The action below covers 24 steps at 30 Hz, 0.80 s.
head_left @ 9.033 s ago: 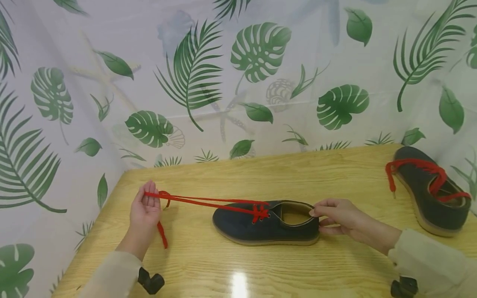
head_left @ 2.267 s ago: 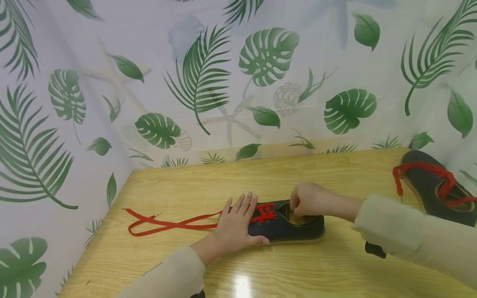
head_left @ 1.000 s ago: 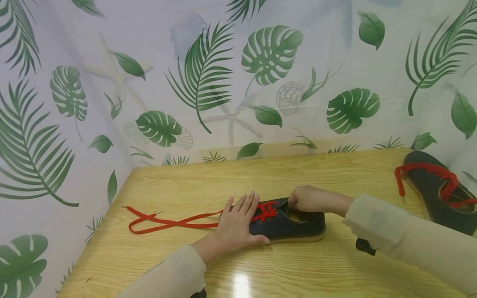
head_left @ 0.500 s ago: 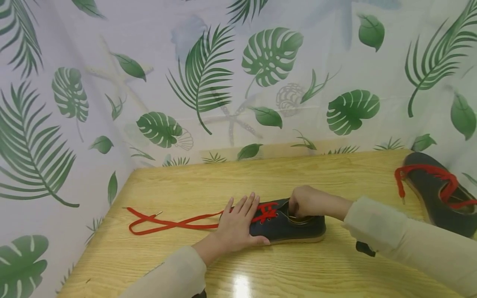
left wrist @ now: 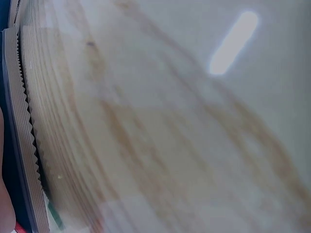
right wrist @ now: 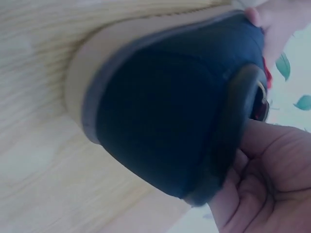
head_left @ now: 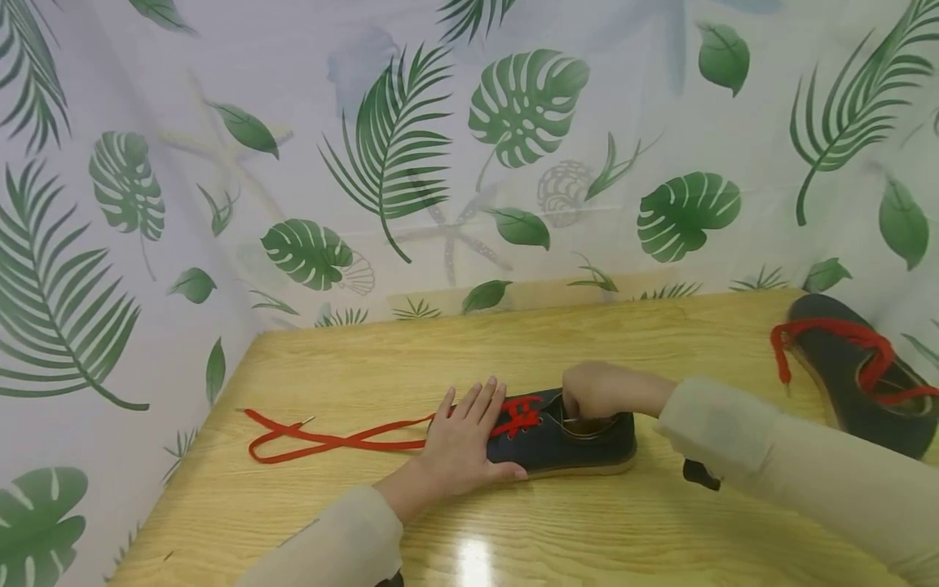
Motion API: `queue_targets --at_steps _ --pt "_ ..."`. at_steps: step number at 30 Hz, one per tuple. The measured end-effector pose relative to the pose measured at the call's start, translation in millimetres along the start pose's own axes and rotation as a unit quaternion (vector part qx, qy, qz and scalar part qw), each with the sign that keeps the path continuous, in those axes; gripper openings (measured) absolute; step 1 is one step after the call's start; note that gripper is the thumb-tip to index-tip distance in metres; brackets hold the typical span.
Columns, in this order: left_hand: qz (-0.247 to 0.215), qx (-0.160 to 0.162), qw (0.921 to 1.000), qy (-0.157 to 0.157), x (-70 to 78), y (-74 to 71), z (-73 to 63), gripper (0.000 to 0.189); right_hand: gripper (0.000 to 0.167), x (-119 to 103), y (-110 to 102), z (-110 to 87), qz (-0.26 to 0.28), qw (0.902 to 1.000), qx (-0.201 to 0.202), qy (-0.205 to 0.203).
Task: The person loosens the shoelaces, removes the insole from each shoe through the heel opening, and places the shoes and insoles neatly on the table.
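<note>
A dark navy shoe [head_left: 561,452] with a tan sole lies on the table, toe to the left. My left hand [head_left: 460,448] rests flat across its toe, fingers spread and thumb along the near side. Curled over the far side of the shoe's opening, my right hand [head_left: 601,391] reaches inside beside the tongue. Its fingertips are hidden there, so I cannot tell what they grip. The right wrist view shows the heel [right wrist: 160,111] close up, with the right hand [right wrist: 277,179] at the collar. Red laces [head_left: 348,443] trail left from the toe and cross on the wood.
A second navy shoe [head_left: 851,379] with loose red laces stands at the far right of the wooden table [head_left: 367,522]. Behind and to the left hangs a leaf-patterned cloth [head_left: 440,204]. In the left wrist view, the sole [left wrist: 24,121] shows along the left edge.
Nine seconds ago my left hand held the laces taut and my right hand was at the heel. The left now lies on the toe, the right inside the opening. Little differs over the last second.
</note>
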<state>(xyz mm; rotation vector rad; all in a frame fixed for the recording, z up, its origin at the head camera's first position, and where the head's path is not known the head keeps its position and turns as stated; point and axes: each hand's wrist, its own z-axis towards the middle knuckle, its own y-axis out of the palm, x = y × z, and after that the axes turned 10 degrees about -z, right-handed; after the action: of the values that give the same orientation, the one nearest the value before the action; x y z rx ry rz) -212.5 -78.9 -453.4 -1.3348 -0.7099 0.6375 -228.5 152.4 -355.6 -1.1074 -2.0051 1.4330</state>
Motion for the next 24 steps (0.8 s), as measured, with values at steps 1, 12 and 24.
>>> queue_targets --at_steps 1,12,24 --pt "-0.002 0.001 1.0 -0.001 -0.3 -0.1 -0.4 0.109 0.03 0.8 -2.7 0.0 0.01 0.9999 -0.006 -0.001" --pt "0.012 0.014 0.9998 -0.002 0.3 3.9 4.5 0.111 0.023 13.6 -18.0 -5.8 0.154 0.9872 -0.039 0.01" --pt "0.013 -0.001 0.9998 -0.013 -1.1 3.6 1.4 0.11 0.017 20.9 -19.1 -5.6 0.242 0.9694 -0.043 -0.008"
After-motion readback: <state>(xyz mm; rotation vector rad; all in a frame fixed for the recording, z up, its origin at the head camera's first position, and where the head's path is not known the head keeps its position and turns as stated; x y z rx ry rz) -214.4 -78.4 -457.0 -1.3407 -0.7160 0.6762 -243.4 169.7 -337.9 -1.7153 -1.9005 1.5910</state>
